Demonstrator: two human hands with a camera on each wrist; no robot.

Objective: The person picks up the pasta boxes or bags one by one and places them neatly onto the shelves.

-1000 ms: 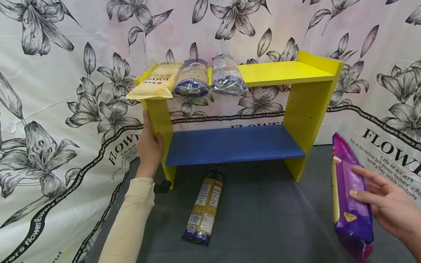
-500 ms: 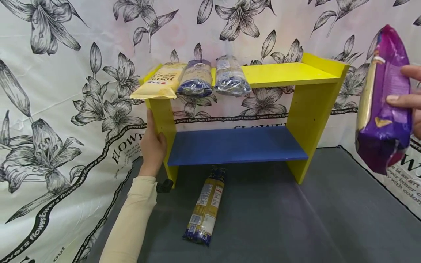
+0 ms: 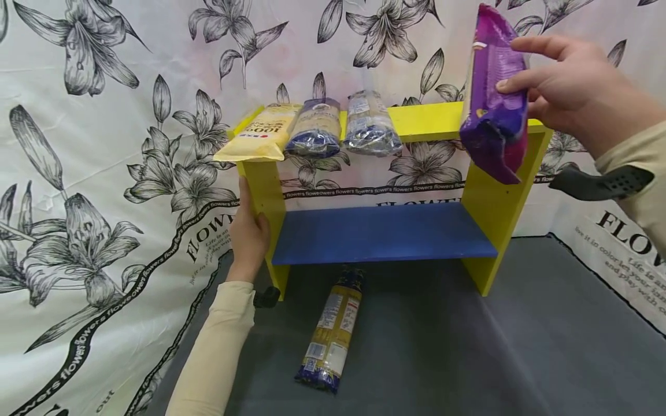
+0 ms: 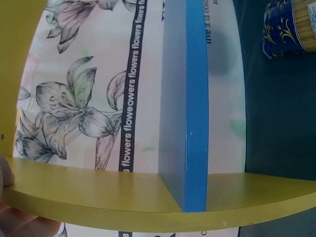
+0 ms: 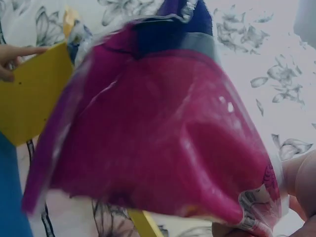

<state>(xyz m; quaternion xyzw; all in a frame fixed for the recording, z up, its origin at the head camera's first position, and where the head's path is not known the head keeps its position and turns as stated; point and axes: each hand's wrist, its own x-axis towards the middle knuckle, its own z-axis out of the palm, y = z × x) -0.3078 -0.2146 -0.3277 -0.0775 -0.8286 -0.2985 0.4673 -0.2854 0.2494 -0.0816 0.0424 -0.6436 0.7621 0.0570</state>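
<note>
My right hand (image 3: 572, 86) pinches a purple plastic food bag (image 3: 491, 104) by its side, in front of the right end of the shelf's top board. The bag hangs roughly upright; in the right wrist view its magenta face (image 5: 153, 128) fills most of the frame. At the left, my left hand (image 3: 251, 240) grips the yellow side panel (image 3: 266, 202) of a small yellow-and-blue shelf. The left wrist view shows the thumb (image 4: 7, 173) inside that panel (image 4: 113, 192) and fingers (image 4: 29, 223) outside it. What the purple bag contains is hidden.
On the top board lie a yellow bag (image 3: 262, 136), a blue-ended bag (image 3: 316, 127) and a clear bag (image 3: 372, 127), ends overhanging the front. Below is the blue board (image 3: 385, 231). A long pasta-like packet (image 3: 333, 335) lies on the dark table (image 3: 426, 346). Flowered cloth (image 3: 130, 115) hangs behind.
My right hand has lifted the purple bag from low at the right, then carried it left to the shelf's top right end. The left hand keeps its grip on the side panel.
</note>
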